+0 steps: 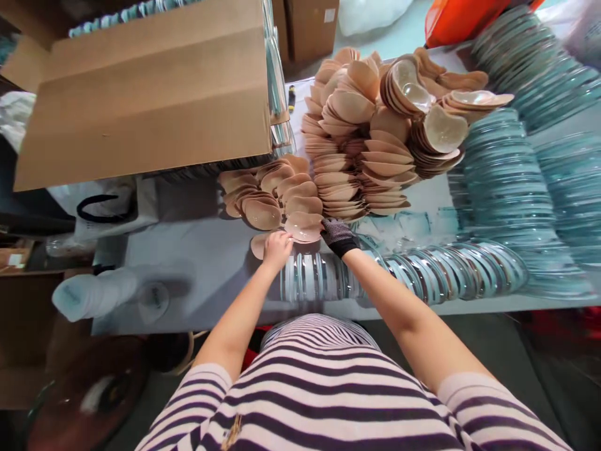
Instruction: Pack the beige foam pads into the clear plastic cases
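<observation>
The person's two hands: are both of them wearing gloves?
No. Only the right hand wears a dark dotted glove; the left hand is bare, and both rest at the beige cups on the table.

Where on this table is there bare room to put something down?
A bare patch of table lies left of the left hand, below the cardboard box. A narrower strip runs between the beige cup stacks and clear tray row. The right side is crowded with tray stacks.

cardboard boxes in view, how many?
3: one big open box at upper left, two smaller boxes behind it at top centre. More may be hidden.
</observation>
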Action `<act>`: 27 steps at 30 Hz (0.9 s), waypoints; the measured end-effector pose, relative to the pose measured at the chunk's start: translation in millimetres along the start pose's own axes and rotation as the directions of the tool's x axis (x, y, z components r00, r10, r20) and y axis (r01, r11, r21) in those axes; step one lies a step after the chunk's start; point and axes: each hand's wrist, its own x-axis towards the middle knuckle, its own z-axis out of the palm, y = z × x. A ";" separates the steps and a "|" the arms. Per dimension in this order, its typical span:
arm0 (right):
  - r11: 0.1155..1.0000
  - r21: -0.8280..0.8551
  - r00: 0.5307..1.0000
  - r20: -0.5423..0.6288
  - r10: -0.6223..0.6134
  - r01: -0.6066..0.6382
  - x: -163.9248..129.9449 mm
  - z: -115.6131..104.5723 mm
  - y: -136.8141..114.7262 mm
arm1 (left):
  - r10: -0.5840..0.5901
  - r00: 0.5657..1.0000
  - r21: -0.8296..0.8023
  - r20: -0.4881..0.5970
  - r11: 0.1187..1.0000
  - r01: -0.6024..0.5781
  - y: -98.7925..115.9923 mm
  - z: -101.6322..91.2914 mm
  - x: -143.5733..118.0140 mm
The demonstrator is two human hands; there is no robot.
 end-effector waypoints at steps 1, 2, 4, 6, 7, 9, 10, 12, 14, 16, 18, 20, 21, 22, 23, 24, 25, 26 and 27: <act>1.000 -0.013 1.000 -0.016 0.009 -0.010 8.5 0.8 -4.0 | -0.022 1.000 0.023 -0.004 0.999 0.023 -13.8 -5.5 11.3; 0.999 -0.031 0.999 -0.023 0.025 -0.025 17.1 1.5 -8.5 | -0.020 1.000 0.042 0.002 0.999 0.020 -25.3 -9.0 22.7; 0.994 -0.084 0.997 0.014 0.079 -0.077 34.3 3.0 -18.2 | 0.045 0.999 0.066 0.024 0.997 -0.047 -39.8 -10.1 44.5; 0.983 -0.134 0.987 0.086 0.139 -0.126 48.8 4.2 -27.0 | 0.145 0.988 0.078 0.061 0.986 -0.149 -43.6 -5.6 63.7; 0.978 -0.149 0.980 0.116 0.162 -0.144 53.8 4.3 -30.7 | 0.192 0.977 0.078 0.091 0.977 -0.199 -42.8 -2.7 72.0; 0.977 -0.158 0.974 0.152 0.168 -0.143 58.5 1.6 -37.1 | 0.268 0.950 0.058 0.160 0.958 -0.280 -39.3 0.9 86.1; 0.980 -0.148 0.976 0.156 0.152 -0.129 58.3 -2.1 -40.2 | 0.296 0.937 0.036 0.187 0.951 -0.307 -37.7 0.2 91.9; 0.993 -0.082 0.987 0.125 0.099 -0.089 54.4 -15.3 -47.2 | 0.325 0.920 -0.041 0.218 0.945 -0.324 -37.4 -9.4 100.9; 0.998 0.040 0.999 0.026 0.043 -0.044 49.5 -36.2 -56.3 | 0.333 0.916 -0.175 0.225 0.938 -0.298 -41.5 -31.7 105.1; 0.981 0.188 0.992 -0.119 -0.031 0.053 46.4 -62.0 -68.3 | 0.335 0.916 -0.348 0.219 0.904 -0.248 -49.0 -65.8 102.3; 0.923 0.313 0.951 -0.276 -0.136 0.223 45.3 -88.4 -83.8 | 0.361 0.910 -0.540 0.204 0.817 -0.202 -57.2 -107.3 90.7; 0.816 0.402 0.877 -0.414 -0.243 0.416 42.5 -112.6 -103.8 | 0.424 0.887 -0.734 0.182 0.659 -0.164 -63.0 -149.2 70.2; 0.756 0.425 0.835 -0.470 -0.285 0.497 38.7 -123.5 -115.5 | 0.458 0.872 -0.815 0.175 0.564 -0.132 -64.6 -168.2 57.1; 0.708 0.428 0.794 -0.519 -0.317 0.562 32.2 -133.6 -128.0 | 0.475 0.864 -0.875 0.168 0.475 -0.091 -65.3 -185.1 42.5; 0.680 0.403 0.752 -0.562 -0.344 0.613 22.8 -142.7 -141.1 | 0.470 0.868 -0.914 0.162 0.403 -0.047 -65.2 -199.5 26.6; 0.676 0.349 0.707 -0.603 -0.369 0.649 10.2 -150.8 -154.3 | 0.441 0.884 -0.936 0.154 0.353 -0.013 -64.4 -211.5 9.9; 0.694 0.265 0.660 -0.642 -0.391 0.669 -5.3 -157.5 -167.1 | 0.393 0.909 -0.946 0.141 0.325 0.006 -63.2 -221.2 -7.5; 0.724 0.156 0.608 -0.675 -0.418 0.671 -23.0 -162.3 -179.0 | 0.331 0.937 -0.950 0.111 0.311 0.003 -61.9 -228.9 -25.4; 0.750 0.040 0.557 -0.697 -0.452 0.660 -41.9 -164.9 -189.8 | 0.264 0.962 -0.951 0.062 0.310 -0.023 -60.5 -235.1 -43.7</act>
